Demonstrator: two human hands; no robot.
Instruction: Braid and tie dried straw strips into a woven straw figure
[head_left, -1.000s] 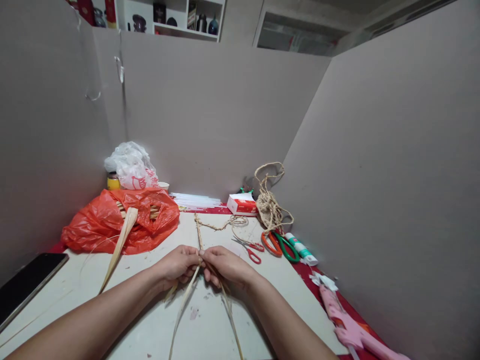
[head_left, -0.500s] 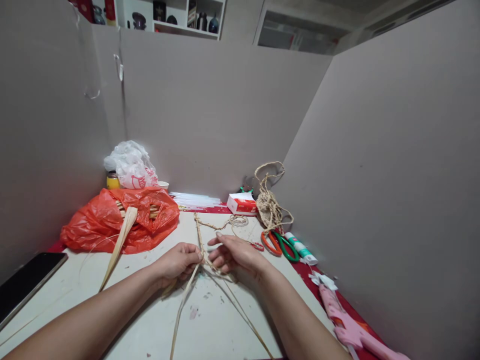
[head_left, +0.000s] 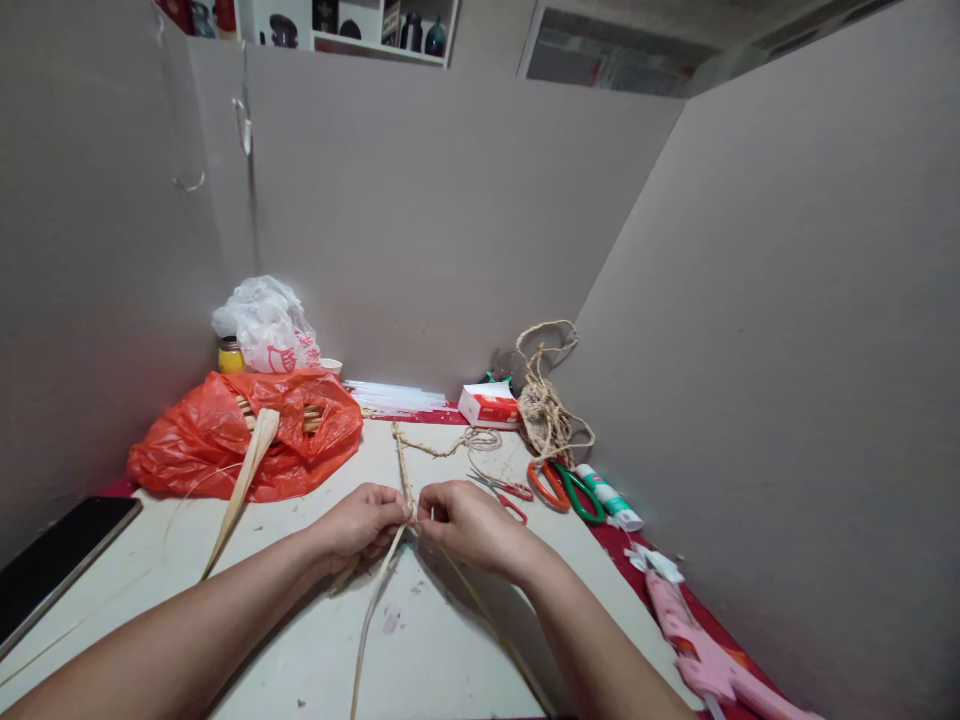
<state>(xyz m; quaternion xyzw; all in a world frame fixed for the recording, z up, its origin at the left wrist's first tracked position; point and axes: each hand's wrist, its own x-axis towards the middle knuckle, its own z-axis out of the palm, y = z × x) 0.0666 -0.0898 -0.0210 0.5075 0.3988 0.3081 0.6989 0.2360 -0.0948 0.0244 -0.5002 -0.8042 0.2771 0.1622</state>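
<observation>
A narrow braid of straw-coloured fibre (head_left: 403, 468) runs away from me over the white board. My left hand (head_left: 366, 522) pinches its near end between thumb and fingertips. Close beside it, almost touching, my right hand (head_left: 466, 522) is closed with its fingertips pinched at the same spot, at the fibre strands. One loose strand (head_left: 365, 625) trails toward me below the left hand, and another strand (head_left: 501, 638) slants down to the right from under the right hand. The exact crossing of the strands is hidden by my fingers.
A red plastic bag (head_left: 176, 445) with a dry leaf strip (head_left: 244, 490) lies left, near a phone (head_left: 67, 560). Right are red-handled scissors (head_left: 514, 505), orange and green handles (head_left: 577, 492), coiled rope (head_left: 546, 415), a glue tube (head_left: 611, 497) and a pink glue gun (head_left: 701, 645). Grey partitions surround the board.
My right hand has gone from spread fingers to a closed pinch beside the left hand. The red-handled scissors show more now. The view has shifted slightly.
</observation>
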